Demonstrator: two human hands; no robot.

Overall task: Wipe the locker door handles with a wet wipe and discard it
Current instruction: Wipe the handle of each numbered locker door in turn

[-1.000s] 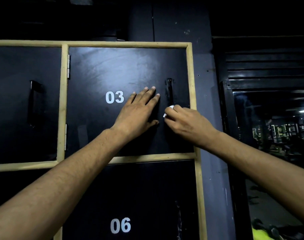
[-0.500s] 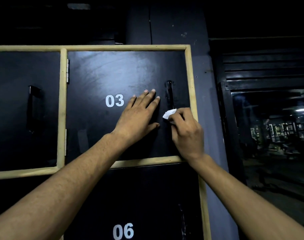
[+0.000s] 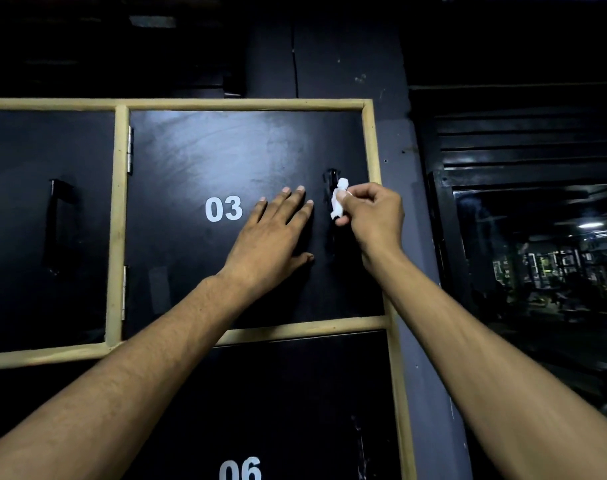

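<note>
Against slim black handle [image 3: 331, 177]: crumpled wipe [image 3: 339, 199].

Head camera, close before locker door [image 3: 198, 150]

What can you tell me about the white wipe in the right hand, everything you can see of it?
The wet wipe is a small white wad, crumpled into an upright, elongated lump, and looks soft like tissue or cloth. The right hand pinches it between thumb and fingertips, and most of it shows to their left. It sits against the upper part of the black vertical handle on locker door 03, near the door's right edge. Whether it is damp cannot be seen.
</note>
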